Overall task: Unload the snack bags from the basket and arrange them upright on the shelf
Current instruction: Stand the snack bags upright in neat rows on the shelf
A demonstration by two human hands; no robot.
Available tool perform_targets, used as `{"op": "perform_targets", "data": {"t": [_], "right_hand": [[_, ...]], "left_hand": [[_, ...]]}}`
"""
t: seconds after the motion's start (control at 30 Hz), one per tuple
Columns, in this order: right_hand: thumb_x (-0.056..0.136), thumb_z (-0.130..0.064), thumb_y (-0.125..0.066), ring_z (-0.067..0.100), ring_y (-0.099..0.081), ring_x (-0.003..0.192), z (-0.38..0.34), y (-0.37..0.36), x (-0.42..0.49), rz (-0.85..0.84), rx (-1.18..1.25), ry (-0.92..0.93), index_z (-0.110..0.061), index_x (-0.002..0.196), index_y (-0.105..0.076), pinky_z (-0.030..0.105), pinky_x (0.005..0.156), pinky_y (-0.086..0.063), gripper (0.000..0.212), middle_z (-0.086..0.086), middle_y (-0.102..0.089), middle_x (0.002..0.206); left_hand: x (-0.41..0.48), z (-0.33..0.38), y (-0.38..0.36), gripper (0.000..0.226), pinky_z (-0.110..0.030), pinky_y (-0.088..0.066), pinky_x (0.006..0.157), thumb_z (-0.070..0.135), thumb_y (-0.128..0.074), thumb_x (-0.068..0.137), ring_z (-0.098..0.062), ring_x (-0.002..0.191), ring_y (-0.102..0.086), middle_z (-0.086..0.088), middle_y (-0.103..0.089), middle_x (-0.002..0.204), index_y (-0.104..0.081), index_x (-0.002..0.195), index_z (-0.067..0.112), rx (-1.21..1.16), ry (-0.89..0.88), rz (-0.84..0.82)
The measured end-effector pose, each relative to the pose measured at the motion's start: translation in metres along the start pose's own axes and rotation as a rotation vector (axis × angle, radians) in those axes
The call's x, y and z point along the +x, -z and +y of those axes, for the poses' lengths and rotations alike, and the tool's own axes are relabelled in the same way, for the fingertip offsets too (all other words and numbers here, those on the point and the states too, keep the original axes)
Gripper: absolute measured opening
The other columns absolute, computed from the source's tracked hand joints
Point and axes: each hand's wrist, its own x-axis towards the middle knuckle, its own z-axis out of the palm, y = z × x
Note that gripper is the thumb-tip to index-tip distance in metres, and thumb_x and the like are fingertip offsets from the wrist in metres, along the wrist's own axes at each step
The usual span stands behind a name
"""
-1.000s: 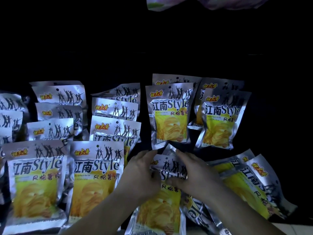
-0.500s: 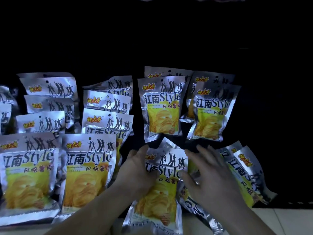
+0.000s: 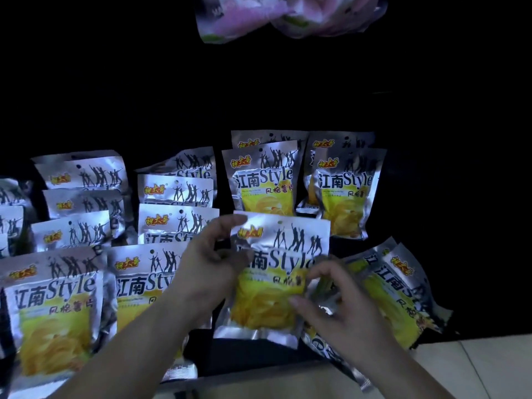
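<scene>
Hands: left hand (image 3: 213,263) and right hand (image 3: 342,306) are apart, flanking one silver foil snack bag (image 3: 273,283) printed with yellow crisps.
Left hand: fingers curled round the bag's left edge, forefinger raised by its top left corner; it grips the bag.
Right hand: thumb on the bag's lower right front, fingers curled at that edge; whether they pinch this bag or one behind it cannot be told.
Held bag: between the hands, face to the camera, long axis vertical, bottom seam low over the dark shelf board (image 3: 253,361); contact with the board is unclear.
Beyond the hands: two upright silver-and-yellow bags (image 3: 262,182), with the held one lined up in front of the left one.
Left of the left hand: upright rows of matching bags (image 3: 57,298), packed front to back.
Right of the right hand: slumped matching bags (image 3: 397,292), tops tipped away rightwards, long axes slanted; just beside that hand, well apart from the left.
Above: blurred pink packets (image 3: 288,15).
Basket: not in view.
Step, as I judge: settling the held bag upright at the front of its column.
Coming move, as I judge: the slumped bags lie rightwards, so the right hand is nearer; each top needs swinging leftwards until its long axis stands vertical.
Risk: light, slippery foil may topple once released.
</scene>
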Motion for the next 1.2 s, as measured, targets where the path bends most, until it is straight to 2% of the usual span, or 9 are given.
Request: {"op": "perform_targets", "data": {"t": [0.1, 0.23, 0.33, 0.6, 0.7, 0.8, 0.9, 1.07, 1.2], "right_hand": [[0.076, -0.035, -0.087, 0.003, -0.061, 0.105, -0.017, -0.007, 0.008, -0.065, 0.239, -0.105, -0.040, 0.107, -0.054, 0.028, 0.086, -0.055, 0.046, -0.022, -0.061, 0.113], [0.085, -0.016, -0.081, 0.033, -0.067, 0.092, -0.017, -0.007, 0.019, 0.136, 0.292, -0.142, -0.039, 0.108, -0.053, 0.053, 0.077, -0.058, 0.043, -0.005, -0.062, 0.122], [0.090, -0.018, -0.076, 0.043, -0.068, 0.085, -0.006, 0.004, 0.020, 0.266, 0.244, -0.142, -0.041, 0.113, -0.051, 0.062, 0.068, -0.057, 0.041, 0.016, -0.063, 0.112], [0.094, -0.019, -0.070, 0.002, -0.058, 0.046, 0.019, 0.012, 0.010, 0.362, 0.080, -0.178, -0.038, 0.113, -0.047, 0.015, 0.039, -0.038, 0.035, 0.007, -0.062, 0.087], [0.094, -0.019, -0.070, 0.000, -0.062, 0.054, 0.022, 0.011, 0.010, 0.364, 0.141, -0.210, -0.038, 0.113, -0.049, 0.014, 0.040, -0.040, 0.035, -0.002, -0.059, 0.095], [0.094, -0.020, -0.070, -0.001, -0.058, 0.056, 0.024, 0.011, 0.012, 0.354, 0.144, -0.191, -0.037, 0.114, -0.049, 0.014, 0.042, -0.039, 0.034, -0.004, -0.055, 0.088], [0.096, -0.017, -0.068, -0.003, -0.049, 0.045, 0.018, 0.011, 0.017, 0.317, 0.146, -0.163, -0.030, 0.116, -0.051, 0.012, 0.040, -0.034, 0.030, -0.010, -0.044, 0.072], [0.096, -0.014, -0.067, -0.002, -0.045, 0.041, 0.005, 0.005, 0.035, 0.319, 0.196, -0.158, -0.035, 0.112, -0.050, 0.012, 0.040, -0.033, 0.030, -0.008, -0.055, 0.088], [0.097, -0.016, -0.066, 0.005, -0.055, 0.053, -0.009, 0.000, 0.041, 0.276, 0.102, -0.110, -0.039, 0.109, -0.048, 0.026, 0.050, -0.044, 0.032, -0.019, -0.058, 0.099]], "left_hand": [[0.005, 0.015, -0.003, 0.041, -0.012, -0.054, 0.070, 0.004, -0.075, 0.089, 0.002, 0.082, -0.070, 0.024, -0.070, 0.089, -0.068, 0.117, 0.033, -0.183, -0.042, 0.026], [0.011, 0.009, -0.013, 0.018, -0.036, -0.061, 0.082, 0.007, -0.072, 0.092, -0.023, 0.094, -0.074, -0.003, -0.073, 0.102, -0.065, 0.106, 0.015, -0.258, -0.090, 0.147], [0.010, -0.032, -0.015, 0.018, -0.033, -0.059, 0.074, 0.017, -0.071, 0.088, -0.014, 0.081, -0.070, -0.001, -0.072, 0.093, -0.059, 0.098, 0.026, 0.199, -0.011, 0.149], [0.001, -0.072, -0.035, 0.065, -0.034, -0.054, 0.084, 0.043, -0.077, 0.077, -0.016, 0.103, -0.060, 0.011, -0.064, 0.112, -0.047, 0.135, 0.039, 0.748, 0.133, -0.066], [0.004, -0.069, -0.038, 0.078, -0.013, -0.046, 0.058, 0.021, -0.081, 0.080, -0.007, 0.079, -0.062, 0.008, -0.064, 0.090, -0.041, 0.145, 0.033, 0.538, 0.233, -0.137], [0.001, -0.057, -0.029, 0.075, -0.021, -0.053, 0.059, 0.015, -0.079, 0.081, -0.013, 0.077, -0.067, 0.002, -0.068, 0.085, -0.046, 0.145, 0.035, 0.489, 0.203, -0.178], [0.002, -0.031, -0.008, 0.031, -0.041, -0.063, 0.073, 0.012, -0.072, 0.080, -0.017, 0.076, -0.071, -0.002, -0.075, 0.084, -0.073, 0.106, 0.030, 0.457, 0.217, -0.196], [-0.006, 0.027, 0.029, 0.028, -0.024, -0.044, 0.052, -0.002, -0.066, 0.078, -0.010, 0.055, -0.054, 0.002, -0.064, 0.071, -0.066, 0.080, 0.026, 0.383, 0.164, -0.041], [-0.031, 0.060, 0.049, 0.047, -0.038, -0.055, 0.056, 0.006, -0.066, 0.085, -0.022, 0.066, -0.068, 0.006, -0.071, 0.099, -0.059, 0.112, 0.043, 0.320, 0.142, 0.086]]}}
